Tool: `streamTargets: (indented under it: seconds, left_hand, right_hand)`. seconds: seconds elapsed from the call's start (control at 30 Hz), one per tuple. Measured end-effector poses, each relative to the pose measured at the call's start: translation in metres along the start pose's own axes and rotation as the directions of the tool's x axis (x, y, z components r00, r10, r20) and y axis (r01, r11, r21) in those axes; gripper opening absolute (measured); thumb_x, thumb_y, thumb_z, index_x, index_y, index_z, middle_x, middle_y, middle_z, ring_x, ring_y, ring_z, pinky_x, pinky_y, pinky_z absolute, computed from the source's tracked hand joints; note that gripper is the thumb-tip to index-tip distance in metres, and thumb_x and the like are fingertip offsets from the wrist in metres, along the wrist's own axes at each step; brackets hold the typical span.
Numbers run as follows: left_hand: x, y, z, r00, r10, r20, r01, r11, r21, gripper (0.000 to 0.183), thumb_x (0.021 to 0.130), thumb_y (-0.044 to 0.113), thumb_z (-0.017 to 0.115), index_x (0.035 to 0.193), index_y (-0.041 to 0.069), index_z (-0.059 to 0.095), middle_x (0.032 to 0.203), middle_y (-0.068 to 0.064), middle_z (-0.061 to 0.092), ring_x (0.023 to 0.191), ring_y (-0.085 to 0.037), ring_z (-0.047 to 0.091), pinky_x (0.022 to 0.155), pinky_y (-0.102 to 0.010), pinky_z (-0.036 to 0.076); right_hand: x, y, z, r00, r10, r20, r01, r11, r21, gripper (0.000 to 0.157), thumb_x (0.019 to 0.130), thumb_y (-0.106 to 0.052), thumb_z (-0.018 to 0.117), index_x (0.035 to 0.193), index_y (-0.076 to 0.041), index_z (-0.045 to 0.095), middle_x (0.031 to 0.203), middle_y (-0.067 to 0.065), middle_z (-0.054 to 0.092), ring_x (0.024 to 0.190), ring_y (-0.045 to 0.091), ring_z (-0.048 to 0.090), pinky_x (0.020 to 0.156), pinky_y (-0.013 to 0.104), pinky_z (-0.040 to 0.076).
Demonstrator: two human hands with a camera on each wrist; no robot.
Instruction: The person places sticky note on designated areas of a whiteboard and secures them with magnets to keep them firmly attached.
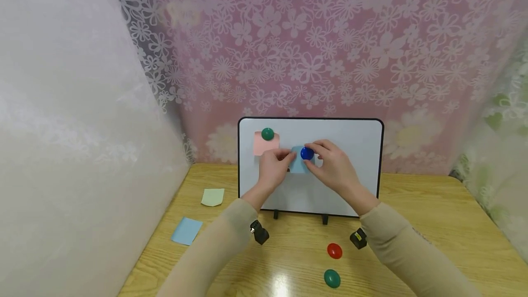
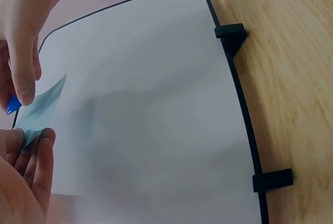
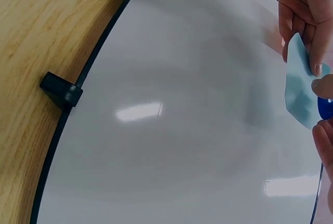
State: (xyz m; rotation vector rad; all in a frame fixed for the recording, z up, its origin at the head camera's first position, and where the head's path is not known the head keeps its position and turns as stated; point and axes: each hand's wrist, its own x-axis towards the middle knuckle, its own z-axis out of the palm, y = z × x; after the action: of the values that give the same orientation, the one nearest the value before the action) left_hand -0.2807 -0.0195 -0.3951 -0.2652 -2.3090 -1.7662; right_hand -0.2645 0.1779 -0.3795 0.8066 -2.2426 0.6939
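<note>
Right hand [image 1: 335, 165] is pinching a round, glossy blue magnet [image 1: 307, 153] btwn thumb and fingers, while the left hand [image 1: 272, 168] is pinching a square light-blue paper note [image 1: 299, 167] by its left edge. Note's sitting up at the black-framed whiteboard [image 1: 354, 145], right of and a bit lower than a square pink paper note [image 1: 263, 147] that a round green magnet [image 1: 267, 134] is holding up. So imo the step rn is pinning this blue one, w/ its magnet sitting over the upper part; can't tell if they're touching. Wrist cams are showing the paper curling off the board, so next move's prob calling for steadying that edge, pressing the magnet straight in til it's grabbing, then letting go. Square pale-green paper note [image 1: 212, 197], second light-blue paper square [image 1: 187, 231], round red magnet [image 1: 334, 250] + another round green magnet [image 1: 332, 278] are lying on the wood-grain table [image 1: 433, 196], prob waiting their turn.
</note>
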Motion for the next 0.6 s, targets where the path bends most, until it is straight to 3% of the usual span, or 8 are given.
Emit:
streamTargets:
  seconds: [0.3, 0.47, 0.6]
  left_hand:
    - [0.009, 0.005, 0.000, 0.999, 0.032, -0.028, -0.031, 0.999, 0.041, 0.021, 0.102, 0.021, 0.078, 0.110, 0.002, 0.083, 0.090, -0.003, 0.078, 0.067, -0.012, 0.067, 0.061, -0.027, 0.059]
    - [0.012, 0.009, 0.000, 0.999, 0.024, -0.031, -0.022, 0.997, 0.076, 0.021, 0.102, 0.021, 0.077, 0.112, 0.003, 0.083, 0.092, -0.002, 0.078, 0.068, -0.011, 0.068, 0.062, -0.026, 0.059]
    - [0.015, 0.014, -0.002, 0.998, 0.055, -0.032, -0.051, 0.994, 0.097, 0.021, 0.102, 0.019, 0.077, 0.113, 0.003, 0.083, 0.095, -0.004, 0.080, 0.071, -0.012, 0.069, 0.064, -0.027, 0.061]
  right_hand:
    - [0.012, -0.002, -0.002, 0.999, 0.019, -0.032, -0.020, 1.000, -0.012, 0.043, 0.087, -0.009, 0.091, 0.125, 0.003, 0.075, 0.118, 0.017, 0.070, 0.085, 0.029, 0.070, 0.072, 0.040, 0.061]
    - [0.017, -0.001, 0.000, 0.998, 0.046, -0.041, -0.046, 0.999, -0.007, 0.043, 0.088, -0.010, 0.089, 0.127, 0.002, 0.074, 0.120, 0.017, 0.070, 0.087, 0.030, 0.071, 0.074, 0.042, 0.061]
    - [0.020, 0.000, 0.000, 0.996, 0.054, -0.064, -0.054, 0.999, 0.007, 0.042, 0.088, -0.009, 0.089, 0.126, 0.002, 0.075, 0.120, 0.018, 0.070, 0.090, 0.031, 0.072, 0.075, 0.042, 0.063]
